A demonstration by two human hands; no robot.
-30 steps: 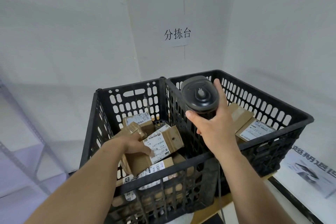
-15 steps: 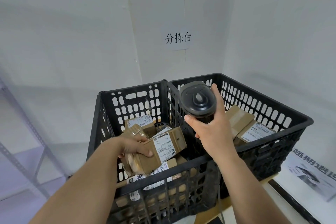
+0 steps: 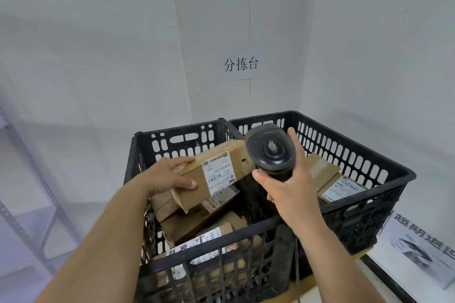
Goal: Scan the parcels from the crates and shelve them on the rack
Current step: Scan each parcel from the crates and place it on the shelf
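Left grip (image 3: 170, 174) curled round parcel (image 3: 216, 174); right grip (image 3: 290, 187) clutching scanner (image 3: 270, 152), probably level.

Single head view, looking forward-down, close over crates (image 3: 270, 224).

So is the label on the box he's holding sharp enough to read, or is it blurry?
Head view: the label on the box in the left hand is soft, its print unreadable; light is even, no glare; the scanner looks sharper.
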